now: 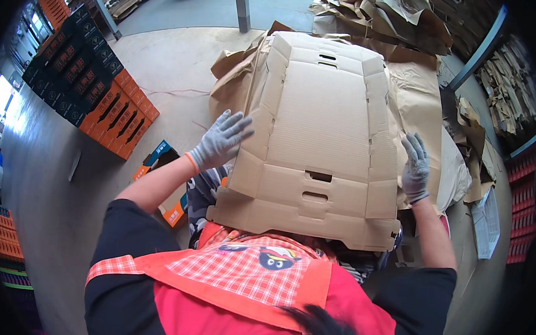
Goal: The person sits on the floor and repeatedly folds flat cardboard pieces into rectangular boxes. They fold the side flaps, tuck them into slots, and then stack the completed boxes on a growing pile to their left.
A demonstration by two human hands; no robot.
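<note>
In front of me lies a large brown cardboard box blank [320,115], its inner side up and its side flaps partly raised along the creases. Oblong handle slots show at both its far and near ends. My left hand [225,139], in a grey glove, is at the blank's left flap with fingers stretched out. On the other side my right hand [416,167], gloved too, is beside the right flap, fingers extended upward. Neither hand holds anything. The near edge of the blank rests by my lap, over a red checked apron [237,267].
Stacked orange and dark green cartons [95,83] stand at the left. A single folded carton [163,179] sits on the floor near my left arm. Crumpled brown paper [417,90] lies around the blank. Flattened cardboard [509,90] is piled at the right, near a blue post [479,50].
</note>
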